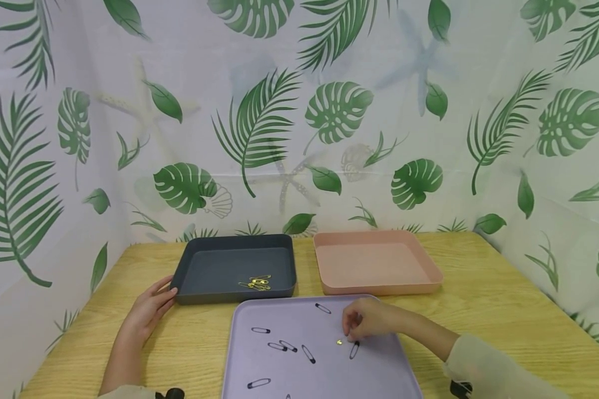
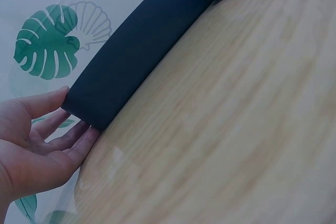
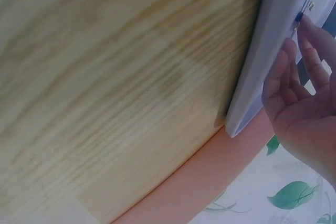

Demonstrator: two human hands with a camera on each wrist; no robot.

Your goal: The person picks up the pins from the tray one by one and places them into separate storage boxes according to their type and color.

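Over the right half of the lavender tray (image 1: 379, 377), on the near part of the tabletop (image 1: 194, 343), your right hand (image 1: 369, 318) had its fingers bent, the tips close together. A small gold safety pin (image 1: 339, 342) lay just left of those fingertips, partly hidden, and a nearby black safety pin (image 1: 354, 350) lay toward the near side of them. The right wrist view showed a glint of gold right at your fingertips, but you could not tell from it whether they had a pin pinched. Your left hand (image 1: 147, 310) was unclenched, its thumb and fairly straight fingers touching the near left corner of the dark tray (image 1: 219, 266), which sat at the far left. Inside that tray, toward its near right, lay a small overlapping pile of gold pins (image 1: 260, 281). Scattered black pins (image 1: 308, 354) lay on the lavender tray, mostly left of your right hand, two of them touching or nearly so. At the far right stood the pink tray (image 1: 374, 260), with a leaf-printed sheet (image 1: 194, 149) hanging behind.
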